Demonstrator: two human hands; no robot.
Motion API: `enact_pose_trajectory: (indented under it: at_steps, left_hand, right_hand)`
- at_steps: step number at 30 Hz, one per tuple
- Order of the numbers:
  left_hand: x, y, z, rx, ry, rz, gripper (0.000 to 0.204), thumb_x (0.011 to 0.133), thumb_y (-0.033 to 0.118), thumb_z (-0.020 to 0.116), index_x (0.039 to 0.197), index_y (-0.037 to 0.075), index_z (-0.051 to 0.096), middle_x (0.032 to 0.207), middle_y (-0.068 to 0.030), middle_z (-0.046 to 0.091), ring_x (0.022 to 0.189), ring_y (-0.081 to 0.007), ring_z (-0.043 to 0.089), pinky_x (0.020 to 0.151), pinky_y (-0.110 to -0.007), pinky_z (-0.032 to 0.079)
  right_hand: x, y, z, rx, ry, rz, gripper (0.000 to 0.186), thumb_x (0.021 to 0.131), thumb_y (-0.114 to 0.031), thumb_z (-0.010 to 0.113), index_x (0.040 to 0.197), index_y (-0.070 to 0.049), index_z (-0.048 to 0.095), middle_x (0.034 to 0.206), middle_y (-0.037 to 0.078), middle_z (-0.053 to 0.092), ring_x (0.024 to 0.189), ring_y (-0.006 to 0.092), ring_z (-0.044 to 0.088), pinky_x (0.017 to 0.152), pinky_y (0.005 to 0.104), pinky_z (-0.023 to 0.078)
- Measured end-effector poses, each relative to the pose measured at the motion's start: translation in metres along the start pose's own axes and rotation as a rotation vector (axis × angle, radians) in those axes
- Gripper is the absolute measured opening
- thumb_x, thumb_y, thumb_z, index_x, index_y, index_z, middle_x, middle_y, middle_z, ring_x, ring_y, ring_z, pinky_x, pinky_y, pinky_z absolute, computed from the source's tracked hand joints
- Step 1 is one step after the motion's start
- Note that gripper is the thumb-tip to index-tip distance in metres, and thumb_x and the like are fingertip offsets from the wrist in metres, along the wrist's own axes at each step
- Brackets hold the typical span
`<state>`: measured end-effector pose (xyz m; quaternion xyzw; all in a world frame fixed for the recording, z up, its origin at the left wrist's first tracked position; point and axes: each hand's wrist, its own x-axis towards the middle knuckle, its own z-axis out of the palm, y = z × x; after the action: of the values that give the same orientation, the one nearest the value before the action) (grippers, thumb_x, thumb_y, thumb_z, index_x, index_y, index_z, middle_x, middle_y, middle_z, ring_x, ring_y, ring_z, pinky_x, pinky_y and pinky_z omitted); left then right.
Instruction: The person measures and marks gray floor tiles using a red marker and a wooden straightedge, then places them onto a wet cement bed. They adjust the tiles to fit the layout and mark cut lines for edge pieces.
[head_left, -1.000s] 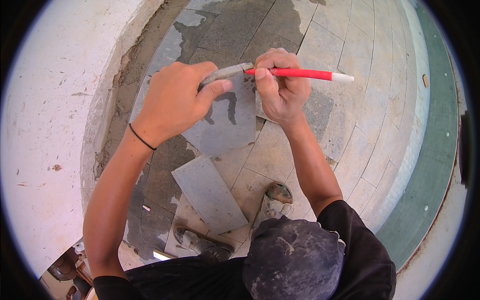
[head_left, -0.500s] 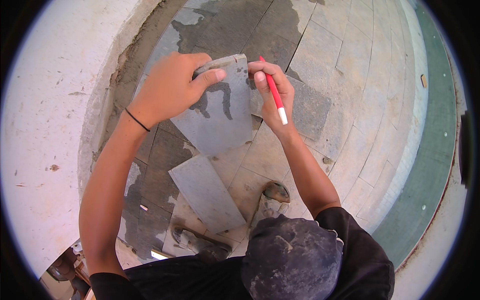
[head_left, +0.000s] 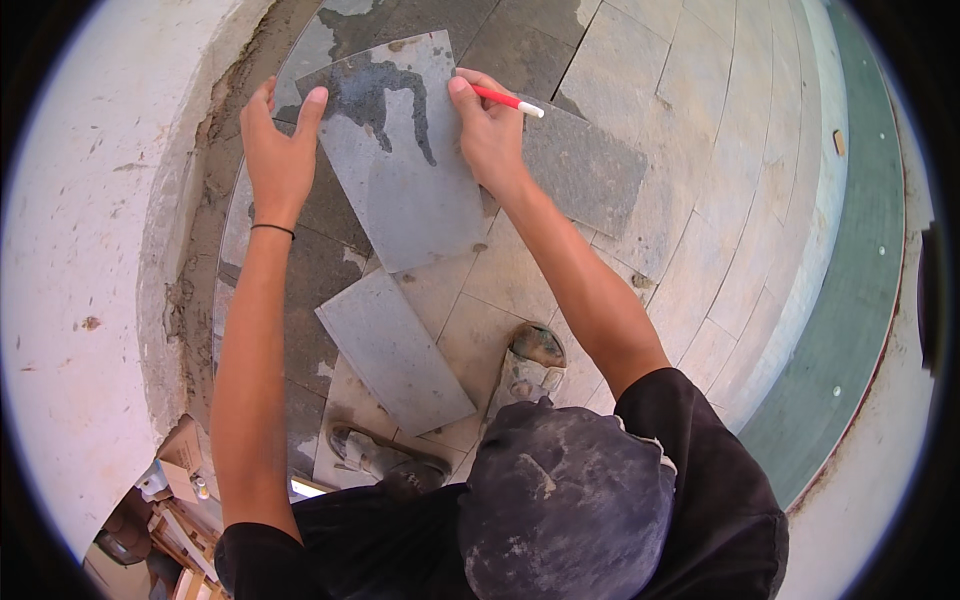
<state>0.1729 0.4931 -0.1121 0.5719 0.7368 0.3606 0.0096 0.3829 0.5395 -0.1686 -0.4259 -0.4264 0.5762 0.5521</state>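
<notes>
A grey stone tile with a dark wet patch near its far end lies between my hands, its face turned up. At its far left corner is my left hand, thumb over the tile's edge and fingers apart beyond it. My right hand is closed round a red pencil with a white end, its thumb at the tile's right edge. The pencil's other end is hidden by the fingers. A second, narrower grey tile lies nearer to me, by my feet.
Paving tiles, some wet and dark, cover the floor. A darker loose slab lies right of my right hand. A pale wall with a rough mortar edge runs along the left, and a green strip curves along the right. My shoes stand close by.
The wet-patched tile has tipped from a raised, slanted position to a flatter one, farther away and leftward. My left hand has loosened its grip on its far edge. The pencil has swung sideways.
</notes>
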Motion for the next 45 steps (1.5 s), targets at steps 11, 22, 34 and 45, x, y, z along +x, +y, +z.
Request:
enact_pose_trajectory:
  at_steps: [11, 22, 34, 45]
  left_hand:
    - [-0.128, 0.028, -0.02, -1.226, -0.594, -0.928, 0.051, 0.096, 0.031, 0.063, 0.13, -0.005, 0.052, 0.123, -0.0139, 0.062, 0.113, -0.0228, 0.061, 0.096, -0.035, 0.048]
    - [-0.088, 0.039, -0.086, -1.434, -0.354, -1.143, 0.042, 0.093, 0.019, 0.062, 0.128, -0.004, 0.055, 0.121, -0.0158, 0.064, 0.107, -0.0257, 0.064, 0.091, -0.037, 0.053]
    - [-0.092, 0.048, -0.099, -1.296, -0.169, -1.067, 0.04, 0.092, 0.017, 0.061, 0.122, -0.009, 0.056, 0.117, -0.0185, 0.065, 0.102, -0.0279, 0.066, 0.086, -0.037, 0.054]
    - [-0.095, 0.043, -0.104, -1.16, -0.173, -1.028, 0.043, 0.092, 0.018, 0.063, 0.126, -0.007, 0.054, 0.121, -0.0177, 0.064, 0.106, -0.028, 0.065, 0.089, -0.038, 0.053]
  right_hand:
    - [0.022, -0.031, -0.008, 0.102, 0.01, 0.425, 0.023, 0.097, -0.019, 0.061, 0.103, 0.003, 0.065, 0.086, 0.005, 0.064, 0.073, 0.0117, 0.057, 0.064, 0.0291, 0.048]
    - [-0.072, -0.136, -0.023, -0.136, -0.238, 0.292, 0.04, 0.095, -0.038, 0.064, 0.109, -0.001, 0.067, 0.093, 0.01, 0.07, 0.084, 0.017, 0.069, 0.071, 0.029, 0.056]
    - [-0.106, -0.145, -0.001, -0.637, -0.397, 0.014, 0.051, 0.085, -0.031, 0.077, 0.118, 0.005, 0.064, 0.092, 0.016, 0.072, 0.081, 0.0165, 0.068, 0.073, 0.0293, 0.054]
    - [-0.106, -0.132, -0.008, -0.669, -0.458, -0.059, 0.032, 0.087, -0.008, 0.064, 0.117, 0.004, 0.065, 0.09, 0.015, 0.072, 0.076, 0.0162, 0.068, 0.071, 0.0282, 0.054]
